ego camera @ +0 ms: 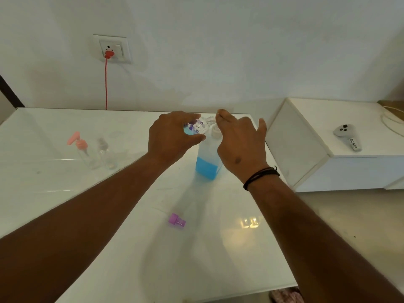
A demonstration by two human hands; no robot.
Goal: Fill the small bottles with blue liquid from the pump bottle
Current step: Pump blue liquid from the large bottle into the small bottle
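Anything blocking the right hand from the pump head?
Nothing visible does. The right hand hovers open just right of the pump head on the pump bottle. The left hand holds the small flowered bottle on the pump's other side.

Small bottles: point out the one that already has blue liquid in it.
The flower-printed small bottle, gripped by the left hand beside the pump bottle, shows blue inside. The pink-pump bottle and the clear spray bottle look empty.

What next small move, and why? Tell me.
Probably press the pump head down with the right hand. That hand hovers open over it, while the left hand grips a small patterned bottle beside the spout. The pump bottle has blue liquid only near its bottom.
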